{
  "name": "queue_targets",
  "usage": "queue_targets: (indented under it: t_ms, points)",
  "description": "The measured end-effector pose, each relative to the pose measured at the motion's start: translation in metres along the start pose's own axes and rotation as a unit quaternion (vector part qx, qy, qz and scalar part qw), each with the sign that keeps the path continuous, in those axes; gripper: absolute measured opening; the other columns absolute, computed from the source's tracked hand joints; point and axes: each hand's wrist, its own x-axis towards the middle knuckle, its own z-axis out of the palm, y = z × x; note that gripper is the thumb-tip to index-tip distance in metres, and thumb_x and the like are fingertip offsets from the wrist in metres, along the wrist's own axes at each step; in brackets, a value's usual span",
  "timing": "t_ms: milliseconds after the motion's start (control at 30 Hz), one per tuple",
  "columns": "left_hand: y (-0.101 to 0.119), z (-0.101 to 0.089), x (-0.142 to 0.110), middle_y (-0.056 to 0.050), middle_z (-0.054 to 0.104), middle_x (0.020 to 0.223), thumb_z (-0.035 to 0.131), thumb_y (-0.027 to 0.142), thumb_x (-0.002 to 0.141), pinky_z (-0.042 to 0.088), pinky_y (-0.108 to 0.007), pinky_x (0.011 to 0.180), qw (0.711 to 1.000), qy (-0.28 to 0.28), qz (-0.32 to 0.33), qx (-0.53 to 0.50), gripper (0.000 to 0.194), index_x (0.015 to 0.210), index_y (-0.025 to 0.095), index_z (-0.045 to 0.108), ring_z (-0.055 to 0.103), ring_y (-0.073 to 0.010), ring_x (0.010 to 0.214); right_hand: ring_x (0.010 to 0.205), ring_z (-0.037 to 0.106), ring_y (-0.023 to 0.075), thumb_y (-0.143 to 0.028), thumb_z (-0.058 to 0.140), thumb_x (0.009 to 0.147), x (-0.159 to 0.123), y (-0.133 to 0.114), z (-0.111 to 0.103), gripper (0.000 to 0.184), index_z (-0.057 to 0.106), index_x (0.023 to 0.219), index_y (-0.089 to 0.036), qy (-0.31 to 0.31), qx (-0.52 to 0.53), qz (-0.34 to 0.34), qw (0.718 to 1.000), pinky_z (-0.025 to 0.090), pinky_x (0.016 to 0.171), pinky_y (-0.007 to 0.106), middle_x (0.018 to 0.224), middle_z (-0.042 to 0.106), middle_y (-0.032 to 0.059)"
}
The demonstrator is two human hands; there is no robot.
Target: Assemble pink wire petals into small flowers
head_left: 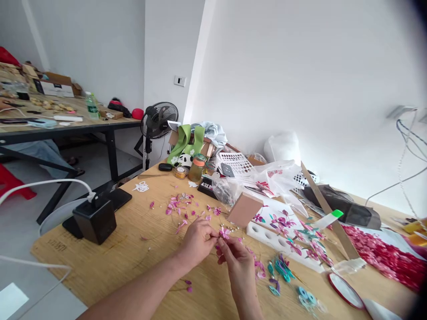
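Both my hands meet over the middle of the wooden table point(110, 262). My left hand point(197, 242) is closed in a pinch at a small pink flower point(224, 232). My right hand point(237, 263) is also closed, its fingertips on the same flower from below. Loose pink petals point(180, 206) lie scattered just beyond the hands. Teal and purple petal pieces point(280, 269) lie to the right of my right hand.
A black box with a white cable point(95, 218) stands at the left. A white foam holder point(276, 242) with pink flowers, a brown card point(244, 210), bags, a jar point(197, 168) and a red petal heap point(383, 255) crowd the back and right. A fan point(158, 121) and another table point(50, 118) stand behind.
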Motion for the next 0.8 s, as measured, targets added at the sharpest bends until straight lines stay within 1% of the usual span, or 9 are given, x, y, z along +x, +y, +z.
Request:
queue_targets:
  t_ms: [167,367,467,533,567,633,700,733,800]
  points:
    - [-0.001,0.001,-0.001,-0.003,0.067,0.068,0.061,0.002,0.069,0.045,-0.031,0.073,1.0,-0.001,-0.001,-0.001,0.018,0.066,0.018,0.069,0.058,-0.0183,0.075,0.049,0.045,0.009,-0.041,0.07,0.071,-0.002,-0.004,0.004,0.026,0.066,0.077,-0.016,0.036,-0.013,-0.045,0.998,0.04,0.041,0.021,0.065,0.053,-0.0009]
    - [0.0,0.001,-0.002,-0.002,0.066,0.067,0.061,0.003,0.069,0.045,-0.032,0.077,1.0,-0.007,0.01,0.0,0.018,0.065,0.018,0.069,0.057,-0.0178,0.074,0.048,0.044,0.0095,-0.041,0.067,0.074,-0.004,-0.001,0.007,0.025,0.063,0.075,-0.017,0.04,-0.044,-0.07,0.996,0.039,0.042,0.021,0.062,0.053,-0.0009]
    - [-0.003,0.001,-0.002,-0.003,0.067,0.072,0.063,0.008,0.071,0.045,-0.033,0.077,1.0,-0.016,-0.015,0.007,0.014,0.077,0.018,0.07,0.059,-0.0196,0.078,0.048,0.045,0.01,-0.044,0.063,0.076,0.0,-0.005,0.002,0.028,0.062,0.077,-0.017,0.05,-0.087,-0.073,0.992,0.039,0.043,0.022,0.065,0.053,-0.0003]
    - [-0.006,0.0,-0.002,-0.004,0.068,0.074,0.065,0.012,0.071,0.045,-0.034,0.077,0.998,-0.024,-0.044,0.029,0.016,0.085,0.017,0.07,0.059,-0.0208,0.08,0.05,0.046,0.011,-0.045,0.06,0.078,0.01,-0.013,-0.003,0.028,0.063,0.079,-0.017,0.067,-0.148,-0.089,0.983,0.04,0.044,0.023,0.069,0.054,0.001]
    - [-0.006,0.0,-0.002,-0.004,0.068,0.075,0.065,0.013,0.071,0.045,-0.035,0.077,0.997,-0.031,-0.054,0.044,0.017,0.088,0.017,0.069,0.059,-0.021,0.08,0.052,0.048,0.0118,-0.045,0.058,0.079,0.016,-0.018,-0.006,0.028,0.064,0.08,-0.017,0.08,-0.188,-0.113,0.972,0.04,0.047,0.023,0.071,0.055,0.0021]
    - [-0.007,-0.001,-0.002,-0.005,0.067,0.076,0.063,0.013,0.072,0.045,-0.034,0.077,0.994,-0.047,-0.059,0.073,0.016,0.087,0.016,0.069,0.059,-0.0209,0.08,0.06,0.052,0.0146,-0.041,0.055,0.081,0.034,-0.028,-0.009,0.027,0.066,0.078,-0.017,0.073,-0.29,-0.163,0.94,0.043,0.055,0.025,0.073,0.057,0.004]
    - [-0.006,-0.002,-0.003,-0.006,0.067,0.077,0.062,0.013,0.073,0.045,-0.032,0.075,0.992,-0.067,-0.049,0.091,0.012,0.082,0.016,0.069,0.059,-0.0204,0.079,0.066,0.055,0.0162,-0.035,0.051,0.084,0.057,-0.036,-0.01,0.025,0.068,0.083,-0.017,0.031,-0.397,-0.191,0.897,0.043,0.063,0.026,0.078,0.059,0.0055]
    - [-0.005,-0.002,-0.004,-0.006,0.067,0.077,0.061,0.013,0.074,0.044,-0.032,0.074,0.992,-0.075,-0.043,0.097,0.01,0.079,0.016,0.069,0.059,-0.0204,0.078,0.069,0.056,0.0164,-0.032,0.049,0.084,0.068,-0.038,-0.008,0.024,0.068,0.085,-0.017,0.012,-0.449,-0.185,0.874,0.042,0.065,0.026,0.081,0.06,0.006]
    - [-0.004,-0.001,-0.005,-0.006,0.067,0.076,0.059,0.014,0.075,0.044,-0.031,0.073,0.99,-0.086,-0.036,0.104,0.01,0.074,0.016,0.069,0.059,-0.0207,0.078,0.075,0.059,0.0168,-0.026,0.046,0.086,0.091,-0.039,-0.004,0.024,0.069,0.09,-0.02,-0.034,-0.563,-0.146,0.812,0.04,0.067,0.025,0.087,0.062,0.0057]
